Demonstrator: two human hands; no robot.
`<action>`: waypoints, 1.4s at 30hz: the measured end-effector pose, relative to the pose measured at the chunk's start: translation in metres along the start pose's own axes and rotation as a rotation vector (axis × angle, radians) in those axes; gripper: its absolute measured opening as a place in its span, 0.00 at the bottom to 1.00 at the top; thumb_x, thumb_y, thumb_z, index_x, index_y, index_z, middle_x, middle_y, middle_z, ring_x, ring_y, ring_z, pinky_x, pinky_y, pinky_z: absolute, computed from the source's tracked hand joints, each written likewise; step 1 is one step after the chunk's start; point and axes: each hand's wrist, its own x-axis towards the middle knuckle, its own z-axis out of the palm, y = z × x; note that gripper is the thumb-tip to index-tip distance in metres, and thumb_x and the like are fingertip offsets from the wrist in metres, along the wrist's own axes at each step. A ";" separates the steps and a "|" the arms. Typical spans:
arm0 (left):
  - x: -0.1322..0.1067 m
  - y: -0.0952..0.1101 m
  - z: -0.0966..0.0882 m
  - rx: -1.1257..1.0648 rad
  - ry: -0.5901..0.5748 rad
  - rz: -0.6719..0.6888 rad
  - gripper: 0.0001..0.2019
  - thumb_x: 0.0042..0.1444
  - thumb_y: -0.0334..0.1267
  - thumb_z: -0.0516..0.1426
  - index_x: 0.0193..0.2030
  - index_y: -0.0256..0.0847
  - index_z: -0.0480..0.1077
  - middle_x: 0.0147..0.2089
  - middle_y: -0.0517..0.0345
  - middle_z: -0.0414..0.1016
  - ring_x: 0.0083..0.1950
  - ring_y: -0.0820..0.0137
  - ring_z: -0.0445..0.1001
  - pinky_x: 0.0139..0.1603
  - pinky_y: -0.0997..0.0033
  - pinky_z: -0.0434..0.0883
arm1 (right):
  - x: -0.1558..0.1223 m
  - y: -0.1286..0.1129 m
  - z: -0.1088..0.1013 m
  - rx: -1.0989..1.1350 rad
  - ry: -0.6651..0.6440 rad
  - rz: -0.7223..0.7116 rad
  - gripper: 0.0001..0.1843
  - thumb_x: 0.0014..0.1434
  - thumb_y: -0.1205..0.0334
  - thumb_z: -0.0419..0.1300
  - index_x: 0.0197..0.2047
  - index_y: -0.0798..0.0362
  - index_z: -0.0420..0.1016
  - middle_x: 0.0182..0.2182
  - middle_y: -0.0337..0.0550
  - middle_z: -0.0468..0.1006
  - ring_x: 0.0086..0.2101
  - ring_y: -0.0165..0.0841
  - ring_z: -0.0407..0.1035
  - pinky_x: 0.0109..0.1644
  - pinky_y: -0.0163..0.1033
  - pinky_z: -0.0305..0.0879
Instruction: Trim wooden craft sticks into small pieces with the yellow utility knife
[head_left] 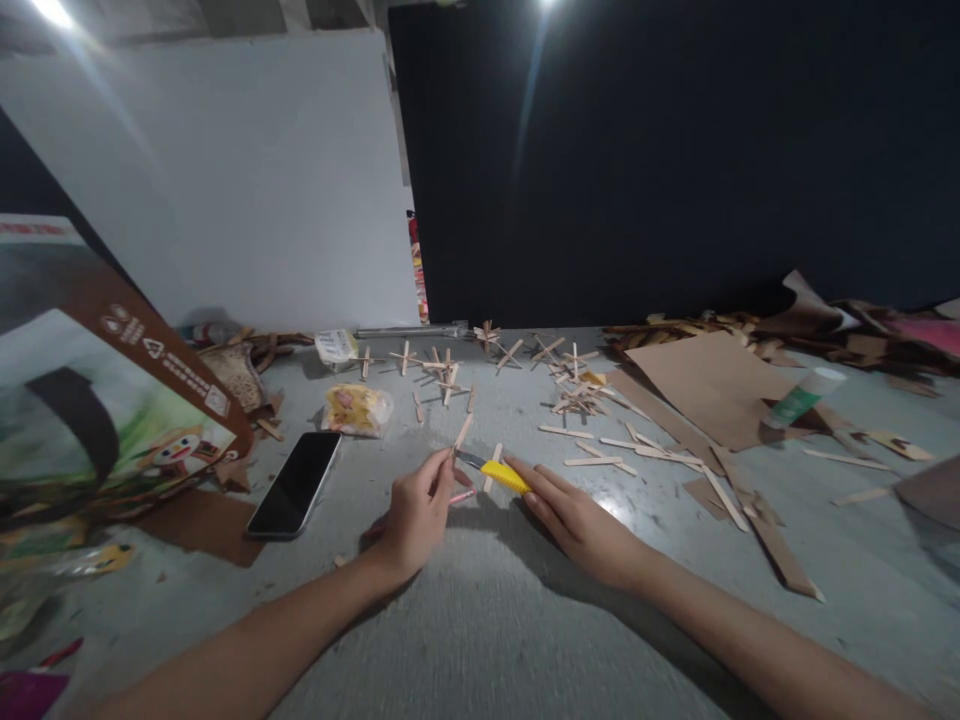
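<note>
Hands: two, both occupied. Left hand (416,510) closed to a pinch, thumb and fingers on one wooden stick (464,430), which points away from the person above the grey tabletop (420,640). Right hand (566,510) folded over one yellow cutter (504,476), blade towards the left fingertips; from where I stand, I cannot tell whether blade meets wood. The handle's rear is hidden under the right hand.

Single items: one phone (295,487), left; one glue tube (802,398), right, near one large cardboard sheet (712,385). Small packets: two, one yellow (356,408), one whitish (336,347).

Crossed sticks: several along the back; the clump (581,398) right of centre overlaps too much to count. A pinkish-red object (463,496) is partly covered by the left hand. Printed box (127,350): cut off at left. Both forearms run out of view.
</note>
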 end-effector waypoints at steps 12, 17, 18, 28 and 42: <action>-0.001 -0.005 0.001 -0.011 -0.026 0.025 0.15 0.70 0.43 0.52 0.44 0.38 0.77 0.30 0.55 0.83 0.27 0.72 0.77 0.32 0.78 0.73 | -0.001 0.006 0.002 0.039 0.012 0.001 0.28 0.79 0.51 0.41 0.77 0.47 0.57 0.55 0.54 0.77 0.51 0.40 0.77 0.58 0.46 0.74; -0.002 -0.004 0.002 -0.118 -0.049 -0.034 0.16 0.69 0.48 0.54 0.45 0.38 0.76 0.30 0.56 0.82 0.26 0.72 0.77 0.30 0.76 0.77 | -0.001 0.004 0.002 0.010 0.018 -0.018 0.27 0.79 0.52 0.42 0.76 0.47 0.58 0.53 0.53 0.78 0.50 0.40 0.77 0.58 0.47 0.74; -0.002 -0.004 0.002 -0.135 -0.054 -0.049 0.16 0.69 0.49 0.54 0.46 0.39 0.76 0.31 0.57 0.82 0.26 0.71 0.77 0.31 0.76 0.78 | -0.001 0.004 0.002 0.012 0.016 -0.022 0.27 0.79 0.52 0.42 0.76 0.47 0.58 0.53 0.53 0.78 0.50 0.40 0.77 0.58 0.47 0.74; -0.003 -0.005 0.003 -0.186 -0.133 -0.099 0.15 0.69 0.49 0.54 0.44 0.41 0.74 0.33 0.57 0.84 0.34 0.68 0.83 0.42 0.69 0.82 | -0.001 0.004 0.003 0.042 -0.007 -0.012 0.26 0.79 0.53 0.42 0.74 0.49 0.59 0.55 0.54 0.77 0.52 0.40 0.76 0.59 0.47 0.73; -0.002 -0.007 0.003 -0.051 -0.139 -0.009 0.10 0.69 0.41 0.50 0.39 0.43 0.70 0.32 0.57 0.83 0.26 0.73 0.78 0.34 0.77 0.74 | 0.000 0.002 0.002 -0.009 0.012 -0.035 0.24 0.79 0.56 0.43 0.73 0.47 0.60 0.55 0.55 0.79 0.50 0.41 0.79 0.54 0.45 0.76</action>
